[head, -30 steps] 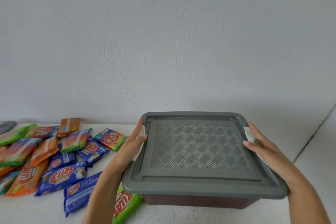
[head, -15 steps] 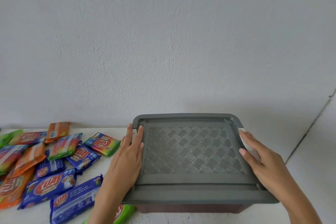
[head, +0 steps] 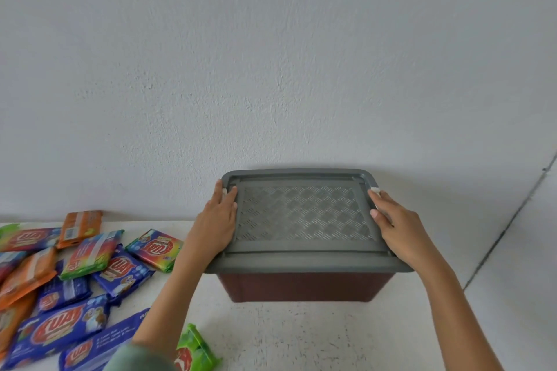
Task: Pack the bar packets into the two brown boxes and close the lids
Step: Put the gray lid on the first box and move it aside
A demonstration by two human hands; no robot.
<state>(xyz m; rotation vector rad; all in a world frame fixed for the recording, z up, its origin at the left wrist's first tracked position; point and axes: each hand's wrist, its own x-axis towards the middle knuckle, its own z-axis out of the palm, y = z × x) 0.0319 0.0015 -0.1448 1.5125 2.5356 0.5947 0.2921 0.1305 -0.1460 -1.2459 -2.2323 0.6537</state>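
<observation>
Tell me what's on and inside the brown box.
A grey lid covers the brown box; the left hand and right hand rest on its side edges. The lid hides the inside; contents cannot be seen.

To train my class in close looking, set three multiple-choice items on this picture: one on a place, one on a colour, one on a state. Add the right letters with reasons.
1. Where do the loose bar packets lie, seen from the brown box?
A. on top of it
B. to its left
C. to its right

2. What colour is the lid?
A. white
B. blue
C. grey

3. The lid is
A. on the box, under the left hand and right hand
B. held up in the air
C. lying upside down beside the box

Answers: 1 B, the packets spread out left of the box; 2 C, its ribbed top is grey; 3 A, it covers the box and both hands rest on its side edges.
</observation>
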